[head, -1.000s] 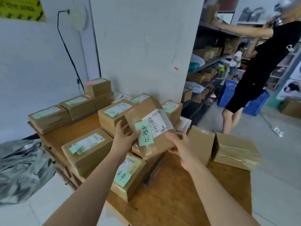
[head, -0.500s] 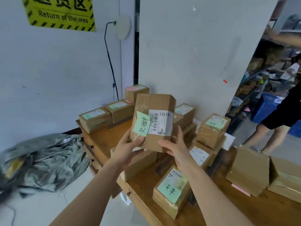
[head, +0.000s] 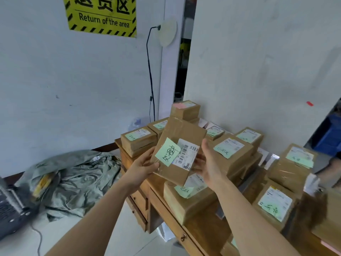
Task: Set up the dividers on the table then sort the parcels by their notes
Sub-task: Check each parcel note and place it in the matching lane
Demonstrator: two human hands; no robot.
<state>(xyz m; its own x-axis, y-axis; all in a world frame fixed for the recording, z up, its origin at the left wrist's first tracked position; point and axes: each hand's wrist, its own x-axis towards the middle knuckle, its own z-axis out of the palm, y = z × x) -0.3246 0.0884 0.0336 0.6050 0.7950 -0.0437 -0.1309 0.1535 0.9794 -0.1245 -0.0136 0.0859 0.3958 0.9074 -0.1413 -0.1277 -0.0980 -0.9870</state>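
Right grip (head: pixel 208 161) half hidden behind parcel (head: pixel 182 133)

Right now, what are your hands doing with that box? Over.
Left grip pinches the parcel, green note up. Right grip against its right edge. Other parcels crowd the table beneath.

A yellow-and-black hazard sign (head: pixel 100 15) reading "Return of the area" hangs on the white wall (head: pixel 55 80). To its right, a black cable (head: pixel 150 80) drops from a round white disc (head: pixel 167 32). On the pale floor (head: pixel 55 237) left of the desk (head: pixel 203 231) lies a crumpled heap of grey plastic bags (head: pixel 77 178) – a dark machine (head: pixel 11 209) sits beside it at the frame's edge. A small red mark (head: pixel 309 103) dots the right-hand wall – a blue crate (head: pixel 328 137) shows beyond.
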